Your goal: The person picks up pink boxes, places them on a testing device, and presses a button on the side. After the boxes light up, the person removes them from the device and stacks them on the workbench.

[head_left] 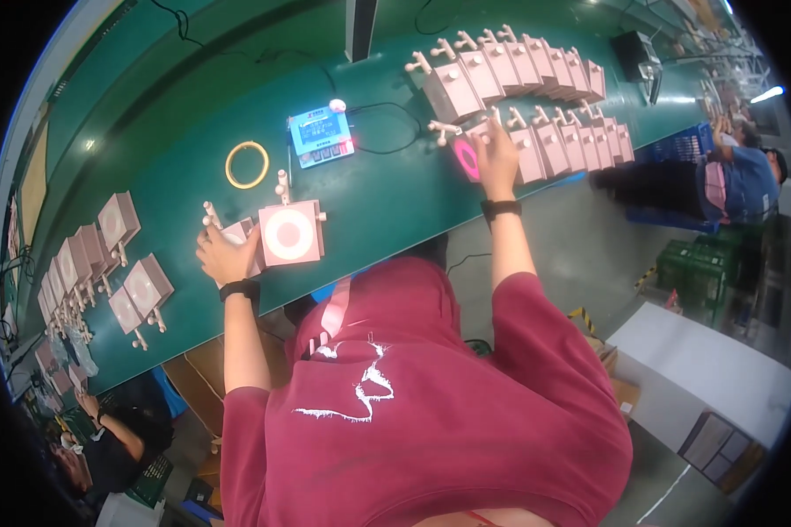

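Note:
My left hand (227,253) grips a pale pink box-shaped part with pegs (237,233) on the green table. Touching it on the right stands a similar pink box with a white ring on its face (288,234). My right hand (496,158) reaches far right and rests on a pink box with a bright pink ring (468,158) at the near end of a row of pink boxes (571,145). A second row of the same boxes (514,70) lies behind it. Both wrists wear black bands.
A blue tester box with a cable (321,136) and a yellow ring (247,164) sit mid-table. More pink boxes (105,263) lie at the left. Other people work at the far right (747,176) and lower left (105,430). The table edge (395,237) runs along my chest.

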`<state>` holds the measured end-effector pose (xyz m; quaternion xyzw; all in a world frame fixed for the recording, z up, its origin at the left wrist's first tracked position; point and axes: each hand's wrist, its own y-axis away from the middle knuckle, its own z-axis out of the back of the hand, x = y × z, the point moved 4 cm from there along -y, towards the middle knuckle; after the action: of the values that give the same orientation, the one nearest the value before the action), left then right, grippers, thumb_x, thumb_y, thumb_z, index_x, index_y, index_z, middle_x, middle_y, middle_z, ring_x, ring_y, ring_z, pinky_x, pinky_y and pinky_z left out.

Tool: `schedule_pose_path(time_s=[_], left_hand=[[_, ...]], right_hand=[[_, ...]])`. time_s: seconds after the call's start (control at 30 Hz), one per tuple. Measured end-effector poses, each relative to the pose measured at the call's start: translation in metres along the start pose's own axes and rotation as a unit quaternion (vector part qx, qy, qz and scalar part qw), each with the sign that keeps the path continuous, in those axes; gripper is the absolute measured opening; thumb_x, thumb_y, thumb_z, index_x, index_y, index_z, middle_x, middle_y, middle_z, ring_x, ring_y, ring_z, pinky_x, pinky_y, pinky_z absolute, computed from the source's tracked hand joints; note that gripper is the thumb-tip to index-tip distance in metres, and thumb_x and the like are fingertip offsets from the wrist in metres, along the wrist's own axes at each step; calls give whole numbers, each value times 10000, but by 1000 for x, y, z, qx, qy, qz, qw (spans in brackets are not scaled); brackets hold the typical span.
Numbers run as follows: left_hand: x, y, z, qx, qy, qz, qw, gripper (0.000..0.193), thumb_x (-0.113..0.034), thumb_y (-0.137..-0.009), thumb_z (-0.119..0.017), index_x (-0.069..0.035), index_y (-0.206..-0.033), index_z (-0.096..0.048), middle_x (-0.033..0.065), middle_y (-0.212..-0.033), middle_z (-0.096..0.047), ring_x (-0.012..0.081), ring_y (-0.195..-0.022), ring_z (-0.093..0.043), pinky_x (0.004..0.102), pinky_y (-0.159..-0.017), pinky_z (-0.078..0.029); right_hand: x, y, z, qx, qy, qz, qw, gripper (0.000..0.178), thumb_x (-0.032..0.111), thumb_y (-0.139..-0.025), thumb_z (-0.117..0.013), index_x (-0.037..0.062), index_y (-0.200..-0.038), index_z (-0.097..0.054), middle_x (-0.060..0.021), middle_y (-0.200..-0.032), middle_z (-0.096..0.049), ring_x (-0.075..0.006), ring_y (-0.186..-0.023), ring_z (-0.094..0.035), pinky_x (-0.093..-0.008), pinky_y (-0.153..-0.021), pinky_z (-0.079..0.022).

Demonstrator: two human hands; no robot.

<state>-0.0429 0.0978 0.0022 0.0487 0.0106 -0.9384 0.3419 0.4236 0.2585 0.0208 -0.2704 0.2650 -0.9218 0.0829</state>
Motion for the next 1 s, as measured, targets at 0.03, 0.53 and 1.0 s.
schedule_pose_path(time_s=[0.03, 0.53, 1.0], left_hand=[[1, -1, 0, -6, -2, 1, 1000, 972, -591, -620, -733, -100, -1389, -397, 160, -1341, -447, 375, -1183, -449, 515, -893, -441], [7, 2, 3, -14, 18, 3, 1000, 890, -551, -614, -757, -52, -1295, -479, 173, -1297, -485, 380, -1141, -474, 523, -877, -444], [10, 2, 22, 16, 95, 49, 994, 714, -447, -613, -707, -13, -1153, -534, 180, -1151, -545, 390, -1084, -482, 531, -907, -388]], right_hand=[[-2, 1, 0, 12, -3, -31, 999, 409, 173, -816, -697, -8, -1163, -579, -200, -995, -636, -347, -900, -611, -413, -771, -481], [-12, -1, 7, 127, -83, -7, 988, 293, 75, -824, -666, -24, -1092, -600, -204, -1156, -628, -298, -1100, -603, -339, -950, -450], [-65, 18, -12, 103, -138, -136, 975, 481, 236, -870, -666, -36, -1248, -543, -176, -1179, -620, -269, -1094, -582, -360, -968, -439]])
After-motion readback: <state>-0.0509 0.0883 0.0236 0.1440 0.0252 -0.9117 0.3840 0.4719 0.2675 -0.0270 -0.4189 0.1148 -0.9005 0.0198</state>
